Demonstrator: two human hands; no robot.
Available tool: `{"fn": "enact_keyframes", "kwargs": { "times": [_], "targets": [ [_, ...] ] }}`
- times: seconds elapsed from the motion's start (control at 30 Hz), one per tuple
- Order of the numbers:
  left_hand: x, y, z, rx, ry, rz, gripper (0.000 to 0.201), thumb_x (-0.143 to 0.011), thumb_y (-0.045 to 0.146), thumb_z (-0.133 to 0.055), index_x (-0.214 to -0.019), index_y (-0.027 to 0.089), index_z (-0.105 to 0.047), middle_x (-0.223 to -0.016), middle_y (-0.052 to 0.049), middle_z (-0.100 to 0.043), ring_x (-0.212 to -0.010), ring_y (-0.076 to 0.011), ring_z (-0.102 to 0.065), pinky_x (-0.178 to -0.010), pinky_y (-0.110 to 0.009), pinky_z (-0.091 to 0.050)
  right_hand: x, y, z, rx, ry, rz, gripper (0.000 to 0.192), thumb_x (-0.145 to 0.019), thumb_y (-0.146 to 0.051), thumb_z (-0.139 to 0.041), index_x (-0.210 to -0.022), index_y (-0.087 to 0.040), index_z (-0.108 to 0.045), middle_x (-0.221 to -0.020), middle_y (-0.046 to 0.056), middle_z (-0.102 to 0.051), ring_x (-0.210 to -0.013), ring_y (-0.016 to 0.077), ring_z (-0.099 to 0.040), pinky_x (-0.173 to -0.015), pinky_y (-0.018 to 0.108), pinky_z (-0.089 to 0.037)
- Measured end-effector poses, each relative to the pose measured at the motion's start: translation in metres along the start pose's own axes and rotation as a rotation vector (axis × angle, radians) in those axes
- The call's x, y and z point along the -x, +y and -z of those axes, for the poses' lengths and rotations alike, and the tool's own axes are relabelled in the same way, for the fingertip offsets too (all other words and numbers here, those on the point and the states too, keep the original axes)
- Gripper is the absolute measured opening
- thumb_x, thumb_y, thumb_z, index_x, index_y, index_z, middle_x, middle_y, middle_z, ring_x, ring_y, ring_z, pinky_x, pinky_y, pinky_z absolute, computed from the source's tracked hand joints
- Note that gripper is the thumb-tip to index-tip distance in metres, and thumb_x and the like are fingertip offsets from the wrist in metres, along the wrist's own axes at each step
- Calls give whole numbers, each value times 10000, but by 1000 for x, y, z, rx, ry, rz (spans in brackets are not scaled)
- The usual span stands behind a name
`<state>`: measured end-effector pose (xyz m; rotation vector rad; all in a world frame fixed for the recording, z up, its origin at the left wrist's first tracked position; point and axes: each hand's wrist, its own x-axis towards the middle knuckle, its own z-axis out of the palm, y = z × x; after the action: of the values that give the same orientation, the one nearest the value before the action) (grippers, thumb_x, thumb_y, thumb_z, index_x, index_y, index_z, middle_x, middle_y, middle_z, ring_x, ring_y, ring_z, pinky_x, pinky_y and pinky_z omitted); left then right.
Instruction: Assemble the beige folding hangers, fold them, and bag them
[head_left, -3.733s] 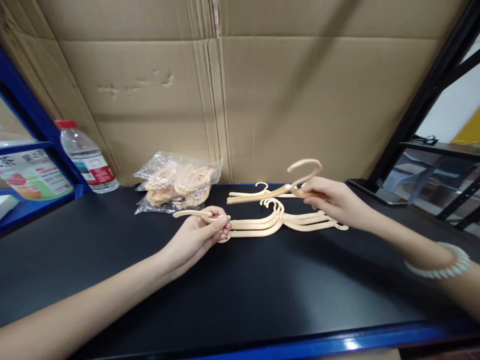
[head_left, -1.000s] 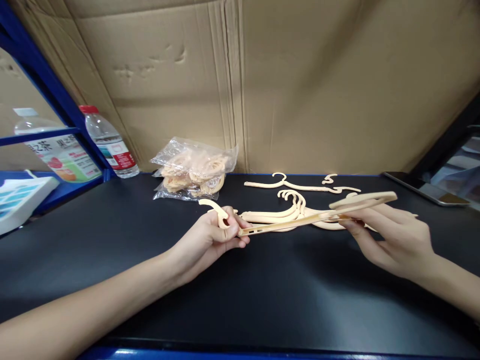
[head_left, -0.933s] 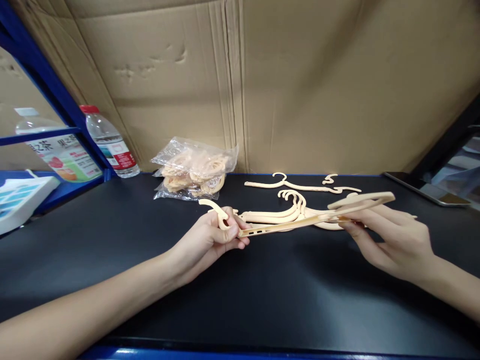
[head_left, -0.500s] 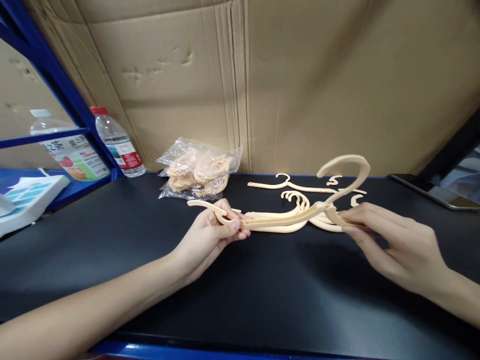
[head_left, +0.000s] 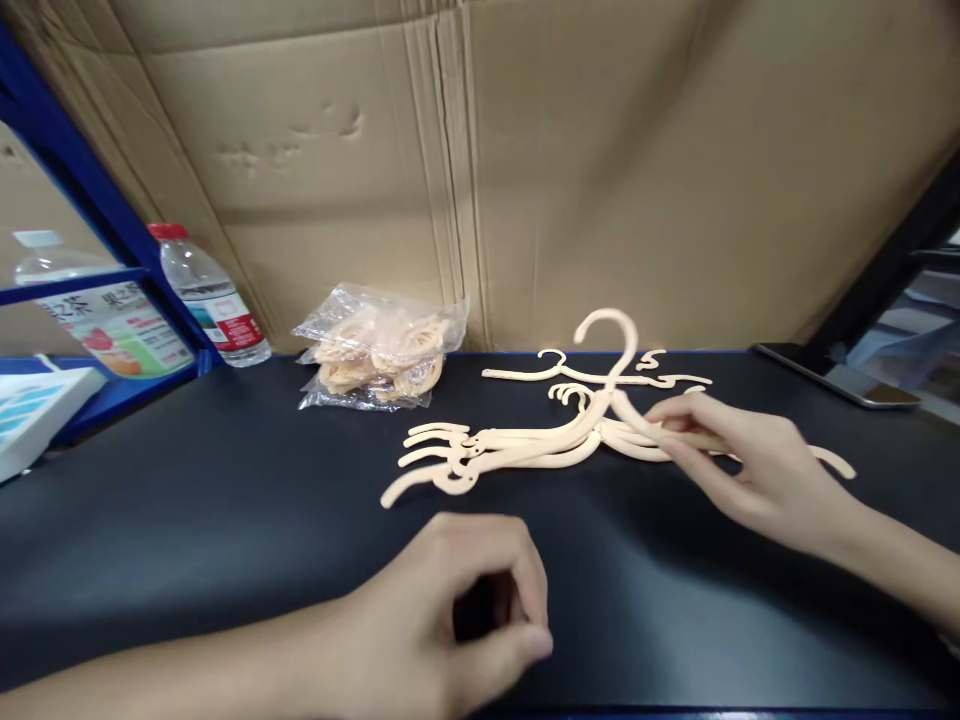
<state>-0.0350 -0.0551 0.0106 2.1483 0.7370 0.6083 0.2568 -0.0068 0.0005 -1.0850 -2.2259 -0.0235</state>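
Head view: the right hand (head_left: pixel 750 465) pinches the right arm of a cream plastic hanger (head_left: pixel 600 400) between thumb and fingertips, the hanger's hook standing up above the stack of hangers (head_left: pixel 510 450) lying on the black bench (head_left: pixel 225 520). The held hanger's left end rests on that stack. The left hand (head_left: pixel 457 620) sits low and close to the camera, fingers curled loosely with thumb against forefinger, holding nothing visible, well apart from the stack. Behind the stack lies a single hanger (head_left: pixel 592 375). A clear bag of hooks (head_left: pixel 375 350) sits to the left, and a water bottle (head_left: pixel 206 295) stands by the cardboard wall (head_left: pixel 600 150).
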Motion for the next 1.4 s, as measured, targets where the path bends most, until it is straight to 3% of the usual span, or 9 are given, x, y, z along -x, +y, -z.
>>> {"fn": "enact_keyframes", "kwargs": {
  "times": [0.1, 0.17, 0.37, 0.57, 0.73, 0.9, 1.1, 1.3, 1.4],
  "targets": [
    [4, 3, -3, -466, -73, -318, 117, -837, 63, -506, -833, 142, -592, -783, -67, -647, -732, -169, -594, -695, -276, -502, -1, 0, -2, 55, -162, 5, 34, -840, -215, -526, -848, -207, -558, -745, 24, -605, -644, 160, -554, -583, 279, -423],
    [5, 2, -4, -677, -27, -414, 142, -866, 82, -487, -890, 132, -618, -835, -81, -668, -800, -198, -607, -781, -321, -502, -3, 1, -4, 110, -250, 38, 31, -805, -205, -546, -776, -206, -557, -741, 33, -586, -691, 179, -540, -610, 294, -420],
    [5, -3, -2, -892, 139, -346, 212, -900, 252, -510, -1032, 153, -643, -1055, -85, -692, -943, -238, -631, -887, -372, -494, -7, -1, 1, 162, -354, 41, 45, -787, -164, -547, -769, -202, -560, -812, 42, -591, -761, 193, -518, -639, 304, -409],
    [1, -4, 5, -986, 72, -276, 293, -854, 312, -554, -1097, 177, -646, -1146, -105, -677, -1021, -291, -636, -911, -400, -501, -11, 5, 17, 151, -467, -61, 93, -812, -151, -532, -738, -203, -555, -753, 16, -610, -700, 164, -544, -626, 284, -405],
    [1, -16, 4, -949, 149, -297, 340, -835, 300, -583, -1165, 235, -629, -1216, -62, -655, -1079, -272, -619, -960, -352, -475, -10, 16, 23, 177, -486, -162, 20, -787, -187, -581, -791, -206, -575, -771, 14, -633, -690, 164, -559, -599, 268, -395],
    [1, -28, 2, -959, 171, -281, 385, -829, 325, -604, -1209, 259, -609, -1234, -40, -651, -1072, -261, -629, -981, -344, -460, -11, 17, 25, 185, -499, -233, 107, -787, -207, -606, -889, -207, -573, -737, -5, -623, -683, 165, -571, -585, 254, -381],
    [3, -31, 8, -939, 144, -156, 436, -842, 328, -589, -1275, 295, -551, -1312, -21, -595, -1156, -271, -583, -982, -380, -474, -12, 22, 19, 161, -475, -212, 132, -818, -237, -615, -938, -182, -619, -790, 21, -630, -678, 163, -559, -590, 263, -377],
    [0, -32, 11, -897, 148, -125, 396, -834, 341, -593, -1225, 280, -600, -1345, -54, -567, -1172, -296, -573, -976, -407, -488, -13, 27, 12, 158, -410, -186, 146, -833, -213, -598, -965, -174, -647, -734, 15, -615, -649, 153, -551, -591, 263, -378],
    [-1, -33, 12, -889, 152, -97, 378, -841, 345, -586, -1211, 274, -610, -1368, -57, -544, -1199, -305, -551, -990, -422, -479, -13, 31, 9, 141, -377, -161, 170, -843, -228, -595, -997, -176, -644, -808, 35, -639, -720, 169, -583, -634, 273, -409]
  ]
}}
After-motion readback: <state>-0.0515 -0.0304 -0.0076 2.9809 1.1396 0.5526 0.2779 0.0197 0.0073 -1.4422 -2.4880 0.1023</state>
